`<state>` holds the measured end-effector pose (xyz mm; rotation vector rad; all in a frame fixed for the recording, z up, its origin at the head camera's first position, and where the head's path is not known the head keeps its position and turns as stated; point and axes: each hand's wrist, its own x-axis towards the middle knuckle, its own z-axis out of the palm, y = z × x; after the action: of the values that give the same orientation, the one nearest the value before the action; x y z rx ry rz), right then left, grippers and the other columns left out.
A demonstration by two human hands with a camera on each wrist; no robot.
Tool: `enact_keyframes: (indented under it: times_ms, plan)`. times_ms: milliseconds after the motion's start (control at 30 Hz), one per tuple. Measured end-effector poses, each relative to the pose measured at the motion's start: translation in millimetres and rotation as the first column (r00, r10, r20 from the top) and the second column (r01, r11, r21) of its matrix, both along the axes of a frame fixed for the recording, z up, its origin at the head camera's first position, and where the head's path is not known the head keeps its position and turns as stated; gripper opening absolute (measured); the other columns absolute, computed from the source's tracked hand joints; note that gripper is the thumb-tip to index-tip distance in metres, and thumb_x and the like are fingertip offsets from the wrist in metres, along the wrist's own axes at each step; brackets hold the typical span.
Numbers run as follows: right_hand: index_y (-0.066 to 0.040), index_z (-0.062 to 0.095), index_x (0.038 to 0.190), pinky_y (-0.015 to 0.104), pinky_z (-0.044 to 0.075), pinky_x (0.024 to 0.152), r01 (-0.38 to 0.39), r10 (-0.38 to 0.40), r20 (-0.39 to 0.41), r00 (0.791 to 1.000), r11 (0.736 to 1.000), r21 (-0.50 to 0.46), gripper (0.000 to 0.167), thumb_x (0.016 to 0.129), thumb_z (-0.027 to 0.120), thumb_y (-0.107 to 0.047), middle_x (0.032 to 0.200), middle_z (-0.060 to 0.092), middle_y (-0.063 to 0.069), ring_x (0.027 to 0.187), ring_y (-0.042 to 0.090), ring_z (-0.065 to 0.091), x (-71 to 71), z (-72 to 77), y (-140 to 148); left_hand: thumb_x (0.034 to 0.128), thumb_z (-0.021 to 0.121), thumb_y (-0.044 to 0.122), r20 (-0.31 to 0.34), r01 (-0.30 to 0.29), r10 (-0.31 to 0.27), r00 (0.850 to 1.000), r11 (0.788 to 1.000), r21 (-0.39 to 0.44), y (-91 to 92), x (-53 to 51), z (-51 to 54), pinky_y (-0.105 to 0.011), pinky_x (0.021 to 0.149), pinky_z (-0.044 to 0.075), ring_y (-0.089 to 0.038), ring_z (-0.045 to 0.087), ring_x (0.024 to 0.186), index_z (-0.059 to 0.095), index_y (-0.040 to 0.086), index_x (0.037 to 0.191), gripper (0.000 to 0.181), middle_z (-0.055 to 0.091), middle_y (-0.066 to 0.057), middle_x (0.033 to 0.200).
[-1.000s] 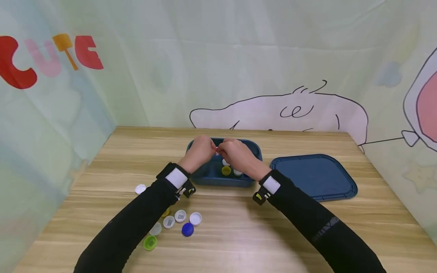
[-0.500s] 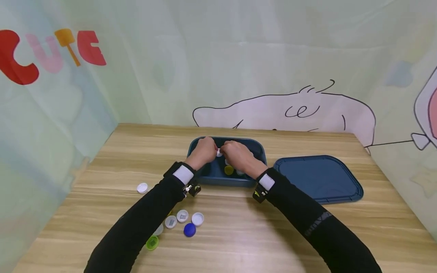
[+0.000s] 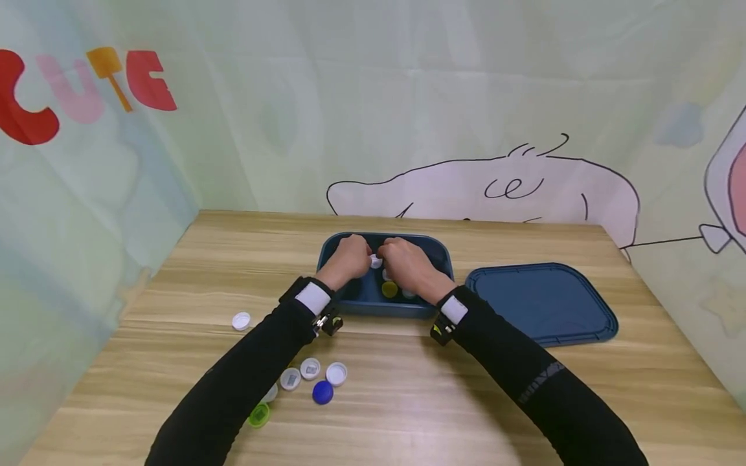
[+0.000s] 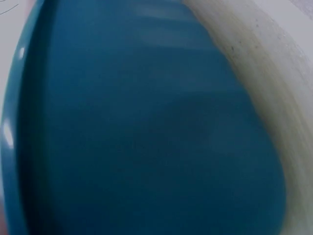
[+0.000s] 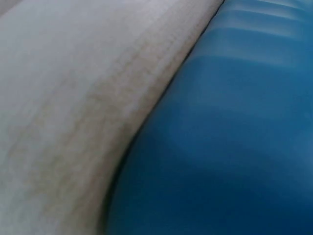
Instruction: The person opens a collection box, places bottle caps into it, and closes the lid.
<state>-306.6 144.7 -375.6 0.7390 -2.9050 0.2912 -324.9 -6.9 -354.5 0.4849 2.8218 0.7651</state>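
Note:
Both hands are over the dark blue tray-like box (image 3: 384,309) in the head view. The left hand (image 3: 348,257) and the right hand (image 3: 410,266) face each other, fingers curled, with a small white cap (image 3: 375,261) pinched between their fingertips. Below the right hand, a yellow cap (image 3: 389,288) and a few pale caps lie inside the box, partly covered by that hand. The box's blue wall fills much of the left wrist view (image 4: 161,122) and the right wrist view (image 5: 230,132); neither wrist view shows fingers.
A flat dark blue lid (image 3: 542,303) lies right of the box. On the table's left part are a lone white cap (image 3: 241,321), a blue cap (image 3: 323,392), a green cap (image 3: 259,415) and several white caps (image 3: 336,373). A printed cloth (image 3: 408,97) hangs behind the table.
Across the head frames the view shifts slightly. The two hands stay together over the box, and the white cap between their fingertips has come more into sight.

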Motion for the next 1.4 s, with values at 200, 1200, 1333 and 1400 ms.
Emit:
enact_keyframes:
  times_ms: [200, 1200, 1333, 1400]
  plan:
    - [0.001, 0.077, 0.112, 0.036, 0.057, 0.078, -0.007, 0.007, -0.002, 1.0, 0.999, -0.042, 0.024, 0.095, 0.061, 0.006, 0.105, 0.07, 0.014, 0.095, 0.025, 0.066, -0.6, 0.7, -1.4, 0.0969, 0.055, -0.002, 0.025, -0.001, -0.001, 1.0, 0.999, 0.044, -6.4, 4.2, 5.4, -0.023, 0.045, 0.021, -0.01, 0.028, 0.044, 0.045, 0.008, 0.059, 0.04, 0.032, 0.003, 0.052]
    - [-0.006, 0.078, 0.102, 0.029, 0.056, 0.083, -0.431, 0.378, -0.301, 0.875, 0.892, -0.135, 0.015, 0.088, 0.079, -0.002, 0.103, 0.071, 0.004, 0.095, 0.017, 0.067, 112.1, 30.4, -21.7, 0.0923, 0.076, 0.004, -0.156, 0.156, -0.145, 0.977, 0.986, 0.062, -96.2, 149.2, 13.6, -0.032, 0.076, 0.055, -0.013, 0.066, 0.087, 0.077, 0.006, 0.11, 0.018, 0.074, -0.003, 0.104]
    - [-0.01, 0.078, 0.101, 0.025, 0.054, 0.083, -0.494, 0.467, -0.228, 0.854, 0.867, -0.073, 0.012, 0.089, 0.079, -0.006, 0.101, 0.071, 0.0, 0.093, 0.014, 0.065, 130.6, 17.8, -29.8, 0.0883, 0.08, 0.006, -0.259, 0.207, -0.2, 0.945, 0.978, 0.001, -100.7, 165.4, 0.1, -0.035, 0.077, 0.057, -0.017, 0.069, 0.09, 0.077, 0.007, 0.106, 0.018, 0.074, -0.003, 0.104]
    - [-0.011, 0.078, 0.101, 0.025, 0.054, 0.085, -0.514, 0.498, -0.183, 0.848, 0.856, -0.052, 0.01, 0.091, 0.078, -0.009, 0.102, 0.071, 0.0, 0.093, 0.013, 0.065, 137.9, 11.3, -33.4, 0.0876, 0.082, 0.009, -0.294, 0.224, -0.223, 0.93, 0.974, -0.03, -100.3, 170.7, -4.8, -0.039, 0.08, 0.057, -0.02, 0.07, 0.093, 0.078, 0.007, 0.106, 0.019, 0.074, -0.004, 0.104]
